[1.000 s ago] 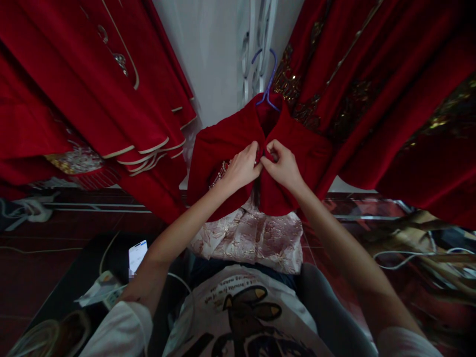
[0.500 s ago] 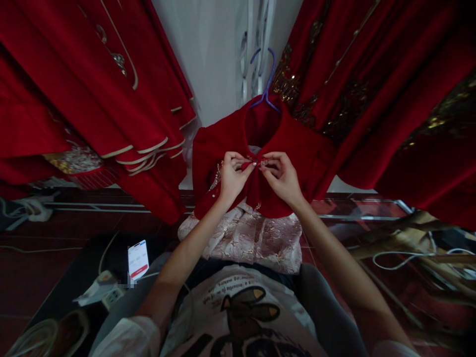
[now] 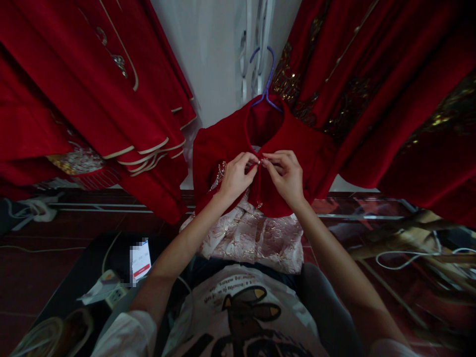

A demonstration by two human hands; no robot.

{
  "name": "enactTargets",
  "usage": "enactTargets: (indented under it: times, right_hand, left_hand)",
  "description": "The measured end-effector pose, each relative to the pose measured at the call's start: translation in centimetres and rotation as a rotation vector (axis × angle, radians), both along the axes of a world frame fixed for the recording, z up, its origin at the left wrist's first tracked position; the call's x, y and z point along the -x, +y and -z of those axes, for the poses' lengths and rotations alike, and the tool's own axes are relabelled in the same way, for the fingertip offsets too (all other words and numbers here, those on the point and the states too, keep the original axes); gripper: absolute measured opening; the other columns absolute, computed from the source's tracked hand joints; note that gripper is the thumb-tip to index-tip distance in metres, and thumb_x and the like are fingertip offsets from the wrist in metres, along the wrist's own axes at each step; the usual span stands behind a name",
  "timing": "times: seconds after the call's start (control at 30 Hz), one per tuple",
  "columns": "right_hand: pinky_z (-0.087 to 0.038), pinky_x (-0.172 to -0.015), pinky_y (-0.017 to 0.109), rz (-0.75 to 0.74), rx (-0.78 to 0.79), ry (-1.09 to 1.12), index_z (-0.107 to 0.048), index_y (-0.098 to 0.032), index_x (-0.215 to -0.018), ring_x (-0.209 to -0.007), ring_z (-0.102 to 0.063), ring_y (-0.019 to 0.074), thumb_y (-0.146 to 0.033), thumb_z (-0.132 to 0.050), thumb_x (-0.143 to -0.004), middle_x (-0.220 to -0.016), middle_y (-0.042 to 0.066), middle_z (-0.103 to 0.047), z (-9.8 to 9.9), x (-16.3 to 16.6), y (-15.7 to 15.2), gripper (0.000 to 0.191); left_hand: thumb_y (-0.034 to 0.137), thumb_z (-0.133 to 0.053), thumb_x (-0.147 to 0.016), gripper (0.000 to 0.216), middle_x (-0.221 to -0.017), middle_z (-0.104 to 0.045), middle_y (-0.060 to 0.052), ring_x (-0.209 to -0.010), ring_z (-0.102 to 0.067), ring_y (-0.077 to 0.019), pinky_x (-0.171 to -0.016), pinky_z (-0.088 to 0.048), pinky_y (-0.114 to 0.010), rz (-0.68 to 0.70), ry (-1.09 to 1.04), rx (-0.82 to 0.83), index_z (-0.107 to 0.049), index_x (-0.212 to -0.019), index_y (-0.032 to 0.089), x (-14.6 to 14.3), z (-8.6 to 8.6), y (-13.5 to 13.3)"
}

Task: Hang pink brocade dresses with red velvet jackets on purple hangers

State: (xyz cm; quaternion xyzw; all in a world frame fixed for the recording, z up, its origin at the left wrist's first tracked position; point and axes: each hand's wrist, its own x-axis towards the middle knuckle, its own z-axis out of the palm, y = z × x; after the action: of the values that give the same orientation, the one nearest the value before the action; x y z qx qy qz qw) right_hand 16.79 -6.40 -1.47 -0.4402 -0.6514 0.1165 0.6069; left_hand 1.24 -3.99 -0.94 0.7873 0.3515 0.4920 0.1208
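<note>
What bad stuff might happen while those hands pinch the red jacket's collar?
Both hands, left hand and right hand, pinch the front edges of the red jacket just below the collar. A hard tug might slide it off the blue hanger. Fingers could also snag the beaded trim beside the left hand.

Matt red velvet-like cloth jacket (image 3: 297, 144) on a smooth blue plastic hanger (image 3: 266, 82); glossy brocade cloth (image 3: 256, 238) underneath.

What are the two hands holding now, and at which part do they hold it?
The left hand and the right hand both pinch the red velvet jacket on the blue hanger. Each grip is on a front edge just below the collar, where the edges meet.
</note>
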Motion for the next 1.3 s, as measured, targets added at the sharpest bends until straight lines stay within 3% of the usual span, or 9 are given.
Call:
enactTargets:
  times: [0.17, 0.33, 1.3]
  right_hand:
    - [-0.061, -0.080, 0.032, 0.031, -0.003, 0.050, -0.075, -0.024, -0.105, -0.086, -0.067, 0.0156, -0.032, -0.064, -0.087, -0.096, 0.005, -0.067, 0.2, 0.0, 0.2, 0.023]
    - [-0.060, -0.085, 0.036, 0.014, 0.014, 0.081, -0.075, -0.025, -0.109, -0.089, -0.069, 0.0174, -0.032, -0.066, -0.085, -0.100, 0.004, -0.071, 0.6, -0.1, 0.3, 0.026]
    - [-0.060, -0.088, 0.037, -0.084, 0.057, 0.151, -0.077, -0.022, -0.097, -0.087, -0.072, 0.0196, -0.037, -0.074, -0.078, -0.097, 0.004, -0.075, 0.0, -1.0, 0.9, 0.025]
  left_hand:
    - [0.013, -0.059, -0.083, 0.011, -0.091, -0.063, -0.002, -0.081, -0.063, -0.0107, -0.077, -0.055, -0.025, -0.014, 0.046, -0.038, -0.055, -0.092, 0.018, -0.3, -0.2, -0.1]
    - [0.026, -0.063, -0.083, 0.013, -0.084, -0.061, -0.002, -0.076, -0.061, -0.0116, -0.071, -0.053, -0.026, -0.076, 0.025, -0.057, -0.054, -0.086, 0.018, -0.9, -0.4, -0.1]
    - [0.019, -0.061, -0.079, 0.006, -0.080, -0.063, -0.002, -0.071, -0.062, -0.0128, -0.069, -0.050, -0.026, -0.109, 0.143, -0.088, -0.056, -0.082, 0.018, -0.7, -1.2, -0.1]
